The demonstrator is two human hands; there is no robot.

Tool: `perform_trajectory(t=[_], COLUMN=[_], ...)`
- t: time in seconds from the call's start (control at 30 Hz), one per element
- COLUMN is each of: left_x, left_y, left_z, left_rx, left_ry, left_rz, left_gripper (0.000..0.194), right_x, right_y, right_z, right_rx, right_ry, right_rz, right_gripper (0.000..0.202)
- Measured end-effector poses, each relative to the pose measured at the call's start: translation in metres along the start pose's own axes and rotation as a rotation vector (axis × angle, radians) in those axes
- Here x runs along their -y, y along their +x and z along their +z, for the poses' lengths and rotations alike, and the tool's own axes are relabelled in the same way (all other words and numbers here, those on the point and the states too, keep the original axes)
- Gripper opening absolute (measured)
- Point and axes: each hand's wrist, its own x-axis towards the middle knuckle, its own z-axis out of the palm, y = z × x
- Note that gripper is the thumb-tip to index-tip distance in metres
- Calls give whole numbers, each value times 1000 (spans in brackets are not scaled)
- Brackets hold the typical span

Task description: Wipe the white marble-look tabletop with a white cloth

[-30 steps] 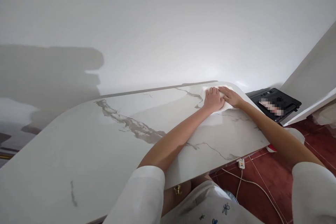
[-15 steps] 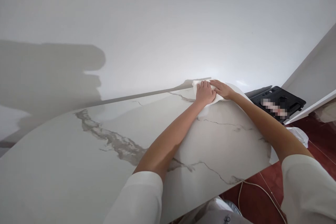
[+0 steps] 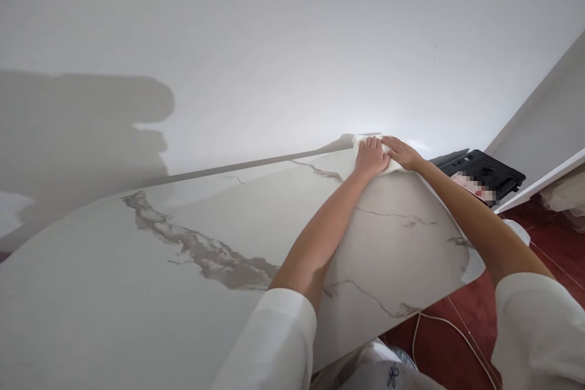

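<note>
Two contacts noted: left hand (image 3: 373, 158) and right hand (image 3: 403, 153), side by side on white cloth (image 3: 395, 167) at far edge of bench (image 3: 256, 210), one o'clock, near wall (image 3: 274, 61). Fingers (image 3: 368, 145) close together, laid over cloth; cannot tell whether clamped. Judged in hand: wiping along far edge. Called for next: flat, even pressure, following edge without slipping over.

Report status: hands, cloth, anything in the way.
Left hand and right hand side by side on white cloth. Cloth at far edge of marbled tabletop. Wall rises just beyond that edge.
</note>
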Motion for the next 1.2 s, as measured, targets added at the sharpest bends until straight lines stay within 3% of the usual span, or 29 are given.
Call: perform_trajectory(t=[0.3,0.7,1.0,1.1,1.2], left_x=[-47,-106,-126,-131,-140], left_y=[-52,-133,-201,-212,-213], left_z=[-4,-25,-43,-41,-35], left_rx=[6,40,55,46,26], left_ry=[23,12,-73,-148,-196], left_rz=[-7,27,37,52,64], left_gripper=[59,62,63,64,66], right_x=[30,84,152,166,165], right_y=[-69,-166,-222,-236,-248], right_z=[-23,-45,-56,-57,-59], right_rx=[41,10,33,15,-22], right_ry=[3,16,64,70,85], right_rz=[-23,-28,6,80,112], right_gripper=[57,55,57,57,57])
